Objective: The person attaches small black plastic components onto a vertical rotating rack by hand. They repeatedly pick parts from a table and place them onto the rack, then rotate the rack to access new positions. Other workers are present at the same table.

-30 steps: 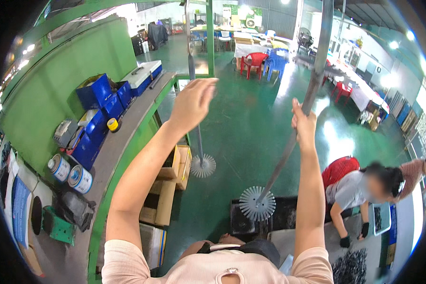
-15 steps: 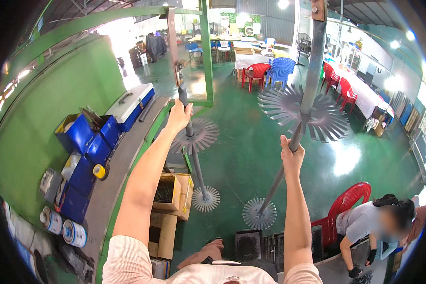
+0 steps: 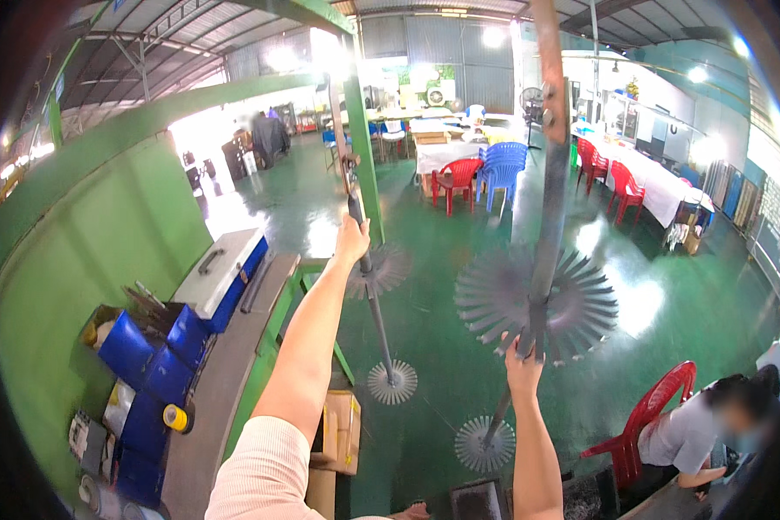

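Two grey metal poles hang in front of me, each with slotted round discs along it. My left hand point(image 3: 353, 241) is wrapped round the upper part of the left pole point(image 3: 377, 321), just above its upper disc point(image 3: 390, 267). A smaller disc point(image 3: 393, 382) sits at that pole's lower end. On the right pole point(image 3: 551, 230), my right hand point(image 3: 523, 368) grips just below the large upper disc point(image 3: 585, 303), its fingertips by the disc's near edge. The lower disc point(image 3: 485, 445) is near the floor. Brownish metal bars point(image 3: 549, 52) join the poles' tops.
A green frame post point(image 3: 361, 139) stands beyond the left pole. Blue bins point(image 3: 130, 347), a yellow tape roll point(image 3: 178, 419) and a white-lidded box point(image 3: 221, 269) line the left bench. Cartons point(image 3: 342, 429) stand below. A person point(image 3: 693, 433) sits by a red chair point(image 3: 654, 416) at lower right.
My view has tilted up. The right pole's large disc and my right hand sit lower in view, and that hand is closer to the disc. Both hands keep their grip.
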Motion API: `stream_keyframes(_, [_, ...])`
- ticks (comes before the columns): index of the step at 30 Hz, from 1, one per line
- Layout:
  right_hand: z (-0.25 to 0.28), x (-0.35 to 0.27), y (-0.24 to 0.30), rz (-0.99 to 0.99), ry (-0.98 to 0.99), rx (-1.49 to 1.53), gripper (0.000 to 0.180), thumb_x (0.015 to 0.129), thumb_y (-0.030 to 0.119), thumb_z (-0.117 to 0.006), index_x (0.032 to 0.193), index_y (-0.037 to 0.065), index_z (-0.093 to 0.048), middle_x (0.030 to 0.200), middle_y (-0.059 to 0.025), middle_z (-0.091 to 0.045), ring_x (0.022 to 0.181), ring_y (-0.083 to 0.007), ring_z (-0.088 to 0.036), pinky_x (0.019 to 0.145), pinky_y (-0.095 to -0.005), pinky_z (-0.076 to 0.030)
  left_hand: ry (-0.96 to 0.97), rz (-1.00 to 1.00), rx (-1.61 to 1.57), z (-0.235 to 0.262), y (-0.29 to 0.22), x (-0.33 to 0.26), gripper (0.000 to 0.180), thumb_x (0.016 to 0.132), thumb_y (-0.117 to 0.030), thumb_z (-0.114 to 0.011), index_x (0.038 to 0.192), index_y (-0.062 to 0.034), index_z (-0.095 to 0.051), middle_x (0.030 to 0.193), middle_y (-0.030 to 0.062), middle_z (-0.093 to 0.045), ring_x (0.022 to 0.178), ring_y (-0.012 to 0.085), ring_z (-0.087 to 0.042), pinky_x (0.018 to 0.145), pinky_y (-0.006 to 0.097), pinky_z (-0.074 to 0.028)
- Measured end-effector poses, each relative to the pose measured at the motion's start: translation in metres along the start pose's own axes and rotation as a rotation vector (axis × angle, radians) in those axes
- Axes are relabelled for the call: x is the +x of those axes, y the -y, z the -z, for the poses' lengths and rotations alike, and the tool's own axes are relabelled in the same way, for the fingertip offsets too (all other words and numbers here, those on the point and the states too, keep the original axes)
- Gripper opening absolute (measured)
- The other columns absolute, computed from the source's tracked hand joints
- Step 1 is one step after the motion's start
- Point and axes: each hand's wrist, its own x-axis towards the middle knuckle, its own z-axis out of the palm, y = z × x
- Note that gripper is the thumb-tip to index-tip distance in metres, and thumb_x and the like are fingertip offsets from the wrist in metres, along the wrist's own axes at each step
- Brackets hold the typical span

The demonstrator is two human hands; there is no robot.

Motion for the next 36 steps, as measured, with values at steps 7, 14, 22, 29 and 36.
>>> stream_keyframes(7, [-0.026, -0.018, -0.005, 0.022, -0.006, 0.195, 0.012, 0.084, 0.014, -0.064, 0.088, 0.003, -0.063, 0.077, -0.0075, -0.065, 0.071, -0.0161, -0.061, 0.065, -0.0311, -0.045, 0.038, -0.034, 0.183, 0.017, 0.011, 0.028, 0.049, 0.089, -0.034, -0.055, 0.112, 0.0082, -0.044, 0.094, 0.0333, -0.060, 0.093, 0.0459, -0.059, 0.079, 0.051, -0.046])
stream_keyframes(14, [-0.057, -0.072, -0.049, -0.046, 0.130, 0.506, 0.008, 0.089, 0.006, -0.055, 0.093, 0.001, -0.061, 0.081, -0.0062, -0.065, 0.075, -0.0185, -0.061, 0.067, -0.0289, -0.047, 0.429, -0.214, 0.003, 0.147, -0.152, -0.060, 0.052, 0.095, -0.042, -0.047, 0.125, 0.0002, -0.054, 0.119, 0.0167, -0.061, 0.113, 0.0302, -0.057, 0.096, 0.037, -0.042])
stream_keyframes(22, [-0.097, -0.133, 0.027, -0.050, 0.336, 0.469, 0.015, 0.082, 0.004, -0.064, 0.096, 0.001, -0.064, 0.085, -0.0104, -0.065, 0.077, -0.0155, -0.061, 0.072, -0.0289, -0.048, 0.440, -0.190, -0.403, 0.199, -0.210, -0.150, 0.044, 0.092, -0.023, -0.060, 0.122, 0.0033, -0.042, 0.103, 0.0146, -0.062, 0.089, 0.0172, -0.064, 0.080, 0.031, -0.049])
stream_keyframes(29, [-0.134, -0.181, 0.019, -0.094, 0.436, 0.472, 0.018, 0.081, 0.003, -0.064, 0.099, -0.001, -0.063, 0.090, -0.0102, -0.066, 0.079, -0.0175, -0.062, 0.074, -0.0298, -0.049, 0.399, -0.123, -0.593, 0.205, -0.183, -0.172, 0.034, 0.091, -0.018, -0.061, 0.113, 0.0020, -0.045, 0.091, 0.0094, -0.062, 0.084, 0.0169, -0.065, 0.076, 0.030, -0.050])
stream_keyframes(36, [-0.121, -0.197, 0.035, -0.398, 0.556, 0.776, 0.026, 0.086, 0.007, -0.061, 0.108, -0.005, -0.059, 0.103, -0.0136, -0.065, 0.095, -0.0183, -0.061, 0.086, -0.0307, -0.047, 0.393, -0.135, -0.332, 0.189, -0.164, -0.184, 0.027, 0.091, -0.015, -0.059, 0.109, 0.0013, -0.048, 0.093, 0.0081, -0.061, 0.084, 0.0182, -0.066, 0.073, 0.029, -0.051])
